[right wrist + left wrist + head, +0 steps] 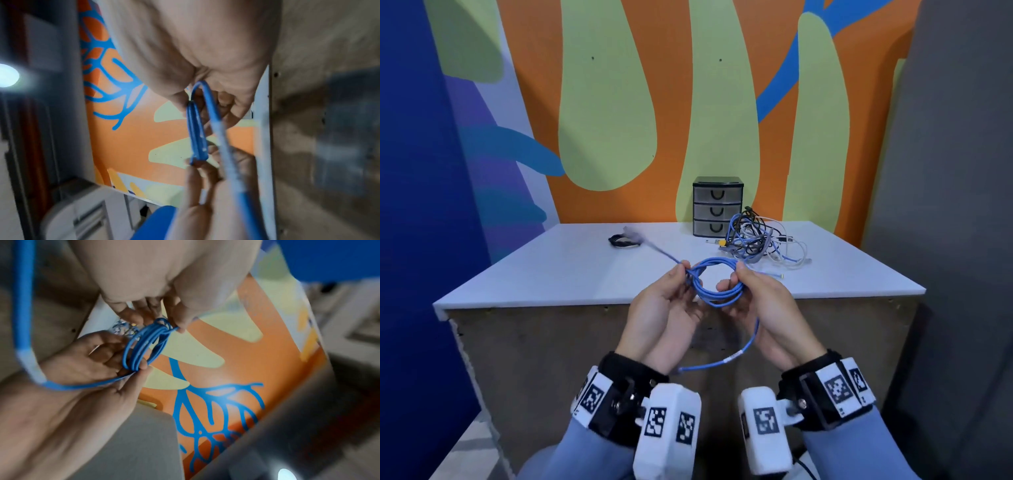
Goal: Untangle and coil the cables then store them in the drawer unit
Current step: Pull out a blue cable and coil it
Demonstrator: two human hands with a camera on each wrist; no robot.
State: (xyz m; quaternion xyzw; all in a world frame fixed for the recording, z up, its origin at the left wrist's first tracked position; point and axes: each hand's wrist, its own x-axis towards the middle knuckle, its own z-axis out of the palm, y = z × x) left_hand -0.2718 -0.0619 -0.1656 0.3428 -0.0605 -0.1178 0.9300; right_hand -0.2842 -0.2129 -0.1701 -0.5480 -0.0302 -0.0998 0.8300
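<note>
A blue cable (714,281) is wound into a small coil held in the air before the table's front edge. My left hand (671,294) pinches the coil's left side, where a loose end sticks out up and left, blurred. My right hand (750,291) grips the coil's right side; another tail hangs down between my wrists. The coil (144,345) shows between both hands in the left wrist view, and edge-on as the coil (196,134) in the right wrist view. A tangled pile of cables (760,240) lies beside the black three-drawer unit (717,211), all drawers closed.
A small black coiled cable (624,240) lies on the white table (551,270) at the back left. A painted orange and green wall stands behind the table. A grey panel rises at the right.
</note>
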